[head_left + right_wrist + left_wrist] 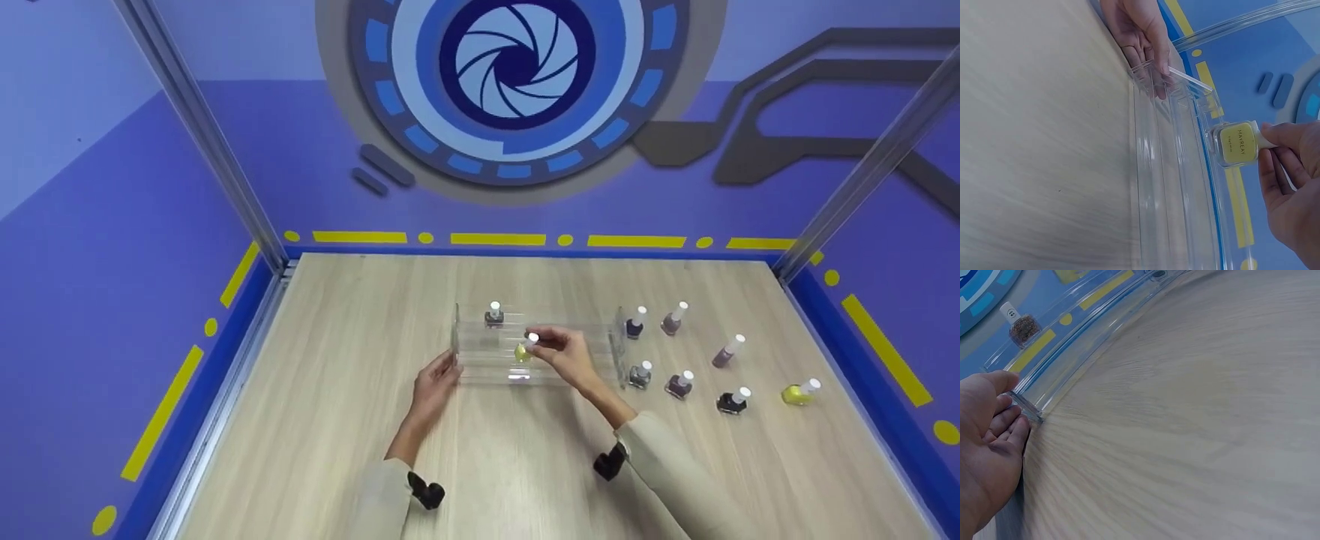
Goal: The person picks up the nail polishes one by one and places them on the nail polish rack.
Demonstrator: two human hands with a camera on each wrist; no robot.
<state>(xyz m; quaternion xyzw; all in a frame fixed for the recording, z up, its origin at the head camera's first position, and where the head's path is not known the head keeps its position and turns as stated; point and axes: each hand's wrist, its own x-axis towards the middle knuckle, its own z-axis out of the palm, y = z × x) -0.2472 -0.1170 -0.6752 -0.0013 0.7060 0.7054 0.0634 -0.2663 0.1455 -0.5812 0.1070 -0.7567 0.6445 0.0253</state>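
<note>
Walls: purple panels (112,247) are carrying yellow dashes and a blue aperture emblem (517,67).
Tabletop: pale wood grain (360,420) is running lengthwise.
Frame: two metal posts (202,135) are rising at the corners.

Tiered rack (480,360) mid-table (360,465) — one bottle (493,314) on its rear step, held bottle (525,349) over its middle. Left hand (435,384) at rack's left end, right hand (566,354) above rack. Loose bottles (679,384) right of rack — seven.
</note>
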